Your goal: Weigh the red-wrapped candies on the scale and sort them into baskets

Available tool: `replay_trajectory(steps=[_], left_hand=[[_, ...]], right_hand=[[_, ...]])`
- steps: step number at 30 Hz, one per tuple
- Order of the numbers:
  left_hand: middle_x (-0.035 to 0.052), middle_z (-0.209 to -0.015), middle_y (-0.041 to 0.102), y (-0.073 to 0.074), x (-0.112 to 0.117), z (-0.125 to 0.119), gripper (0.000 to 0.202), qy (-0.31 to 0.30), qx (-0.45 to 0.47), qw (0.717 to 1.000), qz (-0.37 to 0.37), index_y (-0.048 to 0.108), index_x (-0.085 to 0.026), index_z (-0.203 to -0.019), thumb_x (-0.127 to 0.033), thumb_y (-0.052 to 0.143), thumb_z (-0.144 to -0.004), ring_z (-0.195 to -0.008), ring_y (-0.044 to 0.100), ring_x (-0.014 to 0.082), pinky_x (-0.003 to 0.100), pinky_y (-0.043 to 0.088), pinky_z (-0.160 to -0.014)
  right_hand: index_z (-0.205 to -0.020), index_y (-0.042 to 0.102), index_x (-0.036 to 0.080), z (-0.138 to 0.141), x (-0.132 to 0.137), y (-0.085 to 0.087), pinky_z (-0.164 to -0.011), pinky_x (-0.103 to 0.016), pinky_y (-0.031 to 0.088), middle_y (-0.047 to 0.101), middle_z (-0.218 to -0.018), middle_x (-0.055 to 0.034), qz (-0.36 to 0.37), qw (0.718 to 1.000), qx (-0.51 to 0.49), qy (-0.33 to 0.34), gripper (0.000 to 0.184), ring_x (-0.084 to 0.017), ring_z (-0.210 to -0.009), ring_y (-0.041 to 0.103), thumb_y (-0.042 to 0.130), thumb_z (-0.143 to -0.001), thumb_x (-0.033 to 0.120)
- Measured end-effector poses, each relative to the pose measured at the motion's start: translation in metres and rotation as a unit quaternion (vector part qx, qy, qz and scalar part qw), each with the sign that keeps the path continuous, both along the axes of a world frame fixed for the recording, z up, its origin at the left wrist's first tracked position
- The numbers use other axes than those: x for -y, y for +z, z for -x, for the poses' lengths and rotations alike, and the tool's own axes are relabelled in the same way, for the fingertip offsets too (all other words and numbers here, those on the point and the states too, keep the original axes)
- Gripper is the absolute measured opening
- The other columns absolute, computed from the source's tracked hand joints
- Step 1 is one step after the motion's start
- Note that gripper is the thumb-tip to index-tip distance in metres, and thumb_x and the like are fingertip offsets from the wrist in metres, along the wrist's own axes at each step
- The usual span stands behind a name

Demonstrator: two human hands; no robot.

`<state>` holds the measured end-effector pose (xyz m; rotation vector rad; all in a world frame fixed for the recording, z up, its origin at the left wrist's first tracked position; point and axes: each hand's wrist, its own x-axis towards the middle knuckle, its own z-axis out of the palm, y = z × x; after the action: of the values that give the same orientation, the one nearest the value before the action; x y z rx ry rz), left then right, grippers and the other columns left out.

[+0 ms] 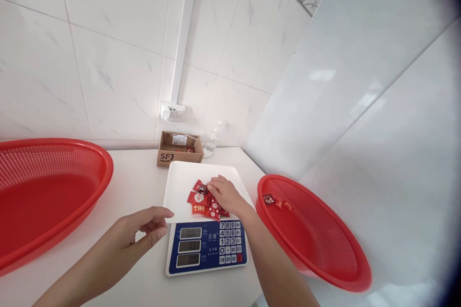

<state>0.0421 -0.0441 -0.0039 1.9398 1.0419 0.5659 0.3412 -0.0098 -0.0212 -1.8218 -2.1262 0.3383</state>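
Observation:
Several small red snack packets point(199, 198) lie in a loose pile on the white tray point(178, 180) of a digital weighing scale point(212, 247). My right hand point(226, 195) rests over the right side of the pile, its fingers stretched out and touching the packets. One packet by the fingertips has a dark brown patch. Just off the tray's front left corner is my left hand point(146, 225), its thumb and forefinger apart with nothing between them. The scale's blue panel carries three displays and a keypad; the top display seems to read 0.060.
A large red plastic basket point(104, 153) stands on the left. Another red basket point(317, 273) at the right holds a few packets point(279, 203). Behind the scale are a cardboard box point(180, 157) and a clear bottle point(212, 141), near a wall socket point(173, 112).

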Motion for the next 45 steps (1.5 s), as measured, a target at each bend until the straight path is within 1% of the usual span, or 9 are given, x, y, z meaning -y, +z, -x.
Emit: replay_trajectory(steps=[6, 12, 18, 24, 28, 31, 35, 42, 45], left_hand=[[0.0009, -0.096, 0.071, -0.001, -0.001, -0.001, 0.038, -0.008, 0.001, 1.0, 0.002, 0.062, -0.033, -0.117, -0.054, 0.046, -0.09, -0.095, 0.066, 0.0215, 0.025, 0.053, -0.074], [0.0013, -0.095, 0.071, 0.001, 0.002, 0.0, 0.038, -0.007, -0.002, 1.0, -0.008, 0.062, -0.033, -0.118, -0.053, 0.045, -0.09, -0.093, 0.067, 0.0217, 0.027, 0.054, -0.074], [0.0011, -0.099, 0.071, 0.001, 0.0, 0.001, 0.038, -0.005, -0.006, 1.0, -0.005, 0.062, -0.033, -0.118, -0.054, 0.046, -0.09, -0.096, 0.067, 0.0218, 0.026, 0.054, -0.075], [0.0024, -0.097, 0.072, -0.009, -0.006, 0.005, 0.038, -0.009, 0.007, 1.0, -0.015, 0.063, -0.032, -0.114, -0.056, 0.049, -0.088, -0.096, 0.067, 0.0234, 0.026, 0.055, -0.074], [0.0009, -0.096, 0.072, -0.006, -0.005, 0.004, 0.037, -0.009, 0.0, 1.0, -0.015, 0.063, -0.033, -0.113, -0.056, 0.048, -0.088, -0.095, 0.067, 0.0215, 0.024, 0.055, -0.074], [0.0004, -0.097, 0.072, -0.002, -0.004, 0.003, 0.037, -0.011, -0.006, 1.0, -0.013, 0.062, -0.033, -0.114, -0.056, 0.047, -0.089, -0.095, 0.067, 0.0206, 0.023, 0.054, -0.074], [0.0003, -0.098, 0.072, -0.002, -0.004, 0.002, 0.038, -0.011, -0.009, 1.0, -0.01, 0.061, -0.033, -0.115, -0.056, 0.046, -0.089, -0.096, 0.067, 0.0202, 0.023, 0.053, -0.074], [-0.0003, -0.096, 0.072, -0.003, -0.004, 0.002, 0.038, -0.012, -0.004, 1.0, -0.01, 0.061, -0.033, -0.114, -0.057, 0.046, -0.089, -0.094, 0.067, 0.0197, 0.023, 0.053, -0.074], [-0.001, -0.095, 0.072, -0.001, -0.004, 0.002, 0.037, -0.007, -0.003, 1.0, -0.012, 0.061, -0.034, -0.113, -0.057, 0.045, -0.089, -0.092, 0.067, 0.019, 0.023, 0.053, -0.073]], right_hand=[[-0.104, 0.07, 0.024, 0.0, -0.003, 0.001, -0.104, -0.043, 0.032, 0.066, -0.106, -0.0044, 0.008, 1.0, 0.007, -0.009, 0.029, -0.021, -0.116, 0.05, 0.042, -0.095, 0.018], [-0.089, 0.072, 0.021, 0.004, -0.006, 0.006, -0.097, -0.037, 0.036, 0.066, -0.097, -0.0047, 0.007, 1.0, 0.01, -0.023, 0.022, -0.021, -0.108, 0.053, 0.052, -0.085, 0.011], [-0.089, 0.07, 0.019, 0.004, -0.007, 0.008, -0.087, -0.031, 0.042, 0.067, -0.096, -0.0059, -0.006, 0.999, 0.013, -0.041, 0.022, -0.02, -0.097, 0.059, 0.053, -0.081, 0.008], [-0.095, 0.073, 0.02, -0.001, -0.01, 0.001, -0.093, -0.028, 0.041, 0.07, -0.103, -0.0043, -0.013, 0.999, 0.022, -0.023, 0.035, -0.018, -0.105, 0.058, 0.042, -0.086, 0.005], [-0.095, 0.074, 0.019, -0.002, -0.011, 0.0, -0.094, -0.029, 0.041, 0.07, -0.106, -0.0063, -0.016, 1.0, 0.018, -0.017, 0.037, -0.02, -0.107, 0.058, 0.042, -0.085, 0.006], [-0.098, 0.074, 0.018, -0.002, -0.009, 0.002, -0.097, -0.03, 0.041, 0.069, -0.11, -0.0076, -0.019, 1.0, 0.012, -0.013, 0.038, -0.021, -0.112, 0.057, 0.044, -0.08, 0.004], [-0.097, 0.074, 0.02, -0.004, -0.006, 0.003, -0.096, -0.028, 0.041, 0.07, -0.107, -0.005, -0.014, 1.0, -0.001, 0.003, 0.039, -0.02, -0.11, 0.057, 0.048, -0.074, 0.002], [-0.096, 0.072, 0.02, -0.008, -0.005, -0.004, -0.1, -0.032, 0.041, 0.068, -0.115, -0.0064, -0.023, 0.999, -0.033, -0.033, 0.033, -0.021, -0.115, 0.057, 0.05, -0.078, 0.004], [-0.105, 0.07, 0.02, -0.01, 0.001, -0.003, -0.103, -0.032, 0.041, 0.067, -0.121, -0.0068, -0.032, 0.997, -0.047, -0.054, 0.034, -0.02, -0.118, 0.057, 0.049, -0.082, 0.008]])
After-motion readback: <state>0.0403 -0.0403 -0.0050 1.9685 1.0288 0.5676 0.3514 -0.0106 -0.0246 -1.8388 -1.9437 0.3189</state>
